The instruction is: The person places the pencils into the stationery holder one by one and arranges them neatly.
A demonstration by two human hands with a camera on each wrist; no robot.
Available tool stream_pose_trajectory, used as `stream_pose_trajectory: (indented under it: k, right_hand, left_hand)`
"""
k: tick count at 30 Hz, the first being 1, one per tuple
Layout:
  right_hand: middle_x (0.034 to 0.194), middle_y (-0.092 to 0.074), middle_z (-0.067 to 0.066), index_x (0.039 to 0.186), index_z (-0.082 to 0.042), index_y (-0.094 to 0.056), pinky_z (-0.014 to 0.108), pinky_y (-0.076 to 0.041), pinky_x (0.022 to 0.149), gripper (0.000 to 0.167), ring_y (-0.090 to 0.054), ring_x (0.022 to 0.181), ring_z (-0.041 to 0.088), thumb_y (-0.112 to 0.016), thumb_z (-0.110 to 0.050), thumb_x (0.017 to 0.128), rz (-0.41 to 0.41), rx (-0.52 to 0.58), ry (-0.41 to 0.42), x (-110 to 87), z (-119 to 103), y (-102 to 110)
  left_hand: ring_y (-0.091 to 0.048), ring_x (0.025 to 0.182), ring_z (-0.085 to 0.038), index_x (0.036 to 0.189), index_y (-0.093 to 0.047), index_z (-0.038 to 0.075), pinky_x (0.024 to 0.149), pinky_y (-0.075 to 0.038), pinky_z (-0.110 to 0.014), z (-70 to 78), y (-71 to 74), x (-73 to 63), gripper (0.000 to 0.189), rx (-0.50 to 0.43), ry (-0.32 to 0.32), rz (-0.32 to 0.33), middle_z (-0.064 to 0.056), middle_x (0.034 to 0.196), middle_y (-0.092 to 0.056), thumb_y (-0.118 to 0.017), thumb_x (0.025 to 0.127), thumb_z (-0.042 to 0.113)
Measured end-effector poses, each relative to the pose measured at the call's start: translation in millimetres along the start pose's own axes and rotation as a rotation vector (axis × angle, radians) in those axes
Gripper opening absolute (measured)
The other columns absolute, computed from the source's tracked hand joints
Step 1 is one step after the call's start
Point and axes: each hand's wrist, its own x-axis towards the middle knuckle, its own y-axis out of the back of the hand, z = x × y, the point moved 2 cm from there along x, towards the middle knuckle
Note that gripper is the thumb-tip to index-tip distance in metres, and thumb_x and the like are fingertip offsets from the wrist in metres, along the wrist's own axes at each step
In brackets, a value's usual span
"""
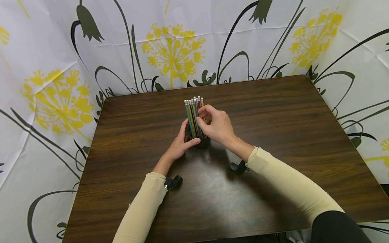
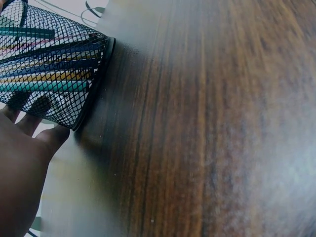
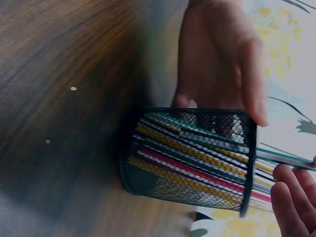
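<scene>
A black wire-mesh pencil cup (image 3: 217,197) stands upright on the table and holds several pencils (image 1: 191,114) in teal, yellow, dark blue and red, white eraser ends up. Around its near side and left side curls my left hand (image 1: 179,145), thumb across the front near the rim. My right hand (image 1: 217,125) is over the cup's right side, pinching a teal pencil (image 3: 281,158) between thumb and fingers. Through the mesh in the left wrist view, the lower end of one teal pencil (image 2: 29,32) sits higher than the others' ends.
The dark wood-grain table (image 1: 136,135) stretches around the cup on all sides. Behind it hangs a white curtain (image 1: 121,50) with yellow and grey-green flowers. Black straps with camera mounts (image 1: 174,182) are at both wrists, over cream sleeves.
</scene>
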Motion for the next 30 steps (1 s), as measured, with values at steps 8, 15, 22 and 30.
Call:
stream_pose_trajectory:
  k: [8,15,22,30]
  right_hand:
    - [0.085,-0.071,-0.002,0.103,-0.009,-0.065,0.028,-0.050,0.057,0.015,-0.064,0.062,0.009,-0.068,-0.015,0.089,-0.028,-0.030,0.009,-4.8,7.7,-7.9]
    - [0.084,-0.071,0.001,0.101,-0.008,-0.065,0.030,-0.052,0.059,0.014,-0.067,0.066,0.015,-0.068,-0.015,0.089,-0.040,-0.044,-0.005,-4.0,10.8,-8.3]
    - [0.084,-0.070,-0.001,0.101,-0.009,-0.064,0.030,-0.052,0.060,0.014,-0.067,0.067,0.014,-0.069,-0.016,0.090,-0.060,-0.076,-0.035,-1.7,12.4,-9.8]
    - [0.083,-0.070,-0.004,0.100,-0.012,-0.066,0.029,-0.050,0.057,0.014,-0.064,0.065,0.006,-0.070,-0.019,0.090,-0.022,-0.117,-0.075,1.2,14.9,-13.8]
  left_hand:
    - [-0.040,0.131,-0.036,0.157,-0.005,0.017,0.107,-0.031,-0.054,-0.8,0.0,-0.6,0.085,0.021,0.011,0.013,-0.017,0.152,-0.030,-0.061,0.095,0.003]
    - [-0.040,0.131,-0.036,0.157,-0.004,0.016,0.107,-0.031,-0.055,-1.2,-0.6,-0.2,0.085,0.023,0.003,0.012,-0.017,0.152,-0.029,-0.061,0.095,0.003]
    - [-0.038,0.133,-0.040,0.157,-0.004,0.014,0.107,-0.030,-0.056,-1.1,-0.5,-0.2,0.085,0.021,-0.002,0.013,-0.019,0.152,-0.029,-0.061,0.094,0.002]
    - [-0.038,0.131,-0.045,0.157,-0.003,0.012,0.107,-0.030,-0.057,1.1,-0.7,-0.6,0.085,0.013,-0.016,0.005,-0.021,0.150,-0.030,-0.060,0.094,0.002]
